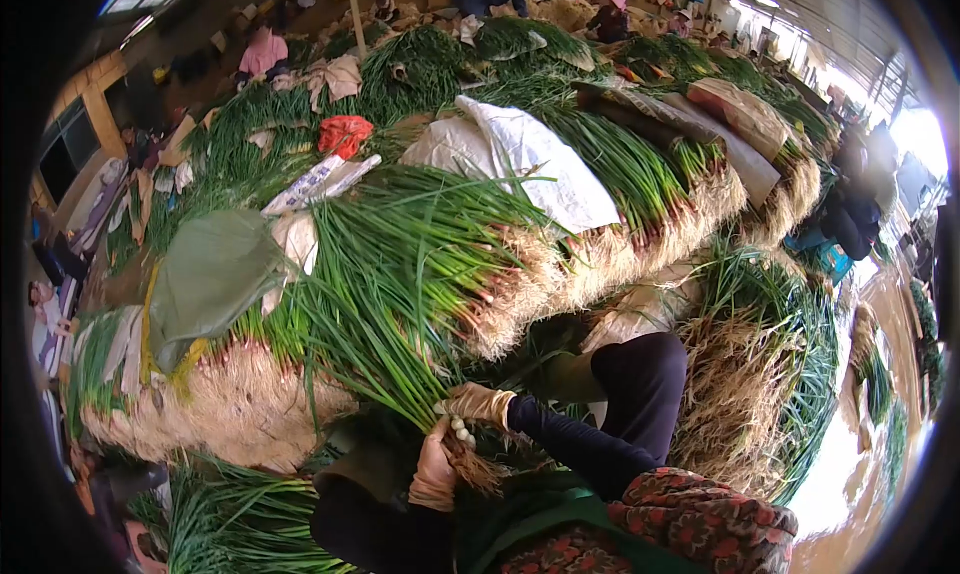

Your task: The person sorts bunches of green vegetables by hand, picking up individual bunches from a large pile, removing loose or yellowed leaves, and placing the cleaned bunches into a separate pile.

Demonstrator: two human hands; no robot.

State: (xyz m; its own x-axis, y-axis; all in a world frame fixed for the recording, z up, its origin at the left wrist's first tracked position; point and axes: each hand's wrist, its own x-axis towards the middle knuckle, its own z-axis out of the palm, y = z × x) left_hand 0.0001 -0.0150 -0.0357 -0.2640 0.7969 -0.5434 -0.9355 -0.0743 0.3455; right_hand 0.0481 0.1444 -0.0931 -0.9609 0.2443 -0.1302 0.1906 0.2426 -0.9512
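Observation:
A bunch of green onions (395, 359) lies slantwise before me, leaves toward the upper left, brown roots (478, 471) toward my lap. My right hand (480, 404), in a pale thin glove, grips the stems from above, just beyond the white bulbs (461, 431). From below, my left hand (434, 466), also gloved, closes around the lower stems beside the bulbs; some of its fingers are hidden behind them. Right behind the held bunch rises a stacked heap of green onions (430, 244) with pale roots facing me.
A root-side stack (230, 404) stands left, partly under a green sheet (215, 274). White sacking (520, 164) and a red bag (345, 136) lie on the heaps. Another onion pile (750, 384) is at right, past my knee (640, 379). Several people, one in pink (263, 54), sit farther back.

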